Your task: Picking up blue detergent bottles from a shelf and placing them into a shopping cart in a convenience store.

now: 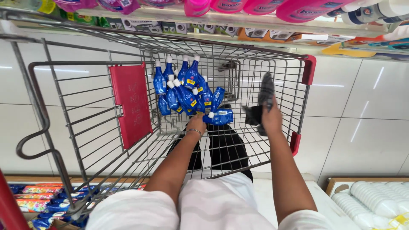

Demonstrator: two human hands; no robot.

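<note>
Inside the wire trolley (76, 140), at its far end, lie the blue bottles (187, 91) with white caps, heaped together. Your left hand (196, 123) closes its fingers on the nearest bottle (220, 116). Your right hand (271, 119) grips a dark cloth (263, 96) near the right rim (303, 98). A red flap (131, 102) stands left; the near basket floor lies bare.

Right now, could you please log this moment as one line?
left hand: on blue bottle | right hand: holds dark cloth | wire cart: blue bottles
</note>
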